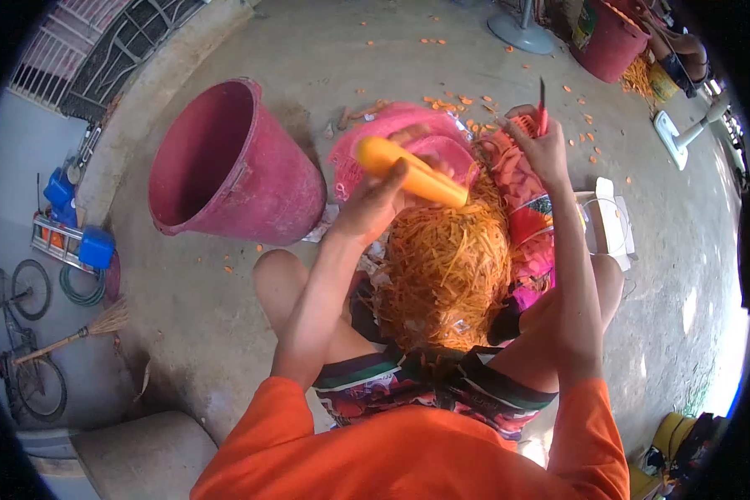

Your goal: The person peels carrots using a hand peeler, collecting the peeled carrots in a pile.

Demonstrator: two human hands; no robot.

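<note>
My left hand (373, 200) is wrapped round orange peeled carrots (408, 173), above a large heap of orange peelings (446, 267) between my legs. In my right hand (544, 150) is a tool with a red handle (542, 121), its thin dark blade pointing up. Behind the heap lies a pink mesh bag (362, 158) with carrots partly in it, just past my left hand. A pink cloth and a printed container (531, 218) are below my right forearm.
A large pink bucket (279, 179) lies tilted at the left. White box (612, 217) at the right. Another pink bucket (610, 42) and a person's arm (671, 46) are at the top right. A broom (100, 323) and bicycle (27, 333) are at the far left.
</note>
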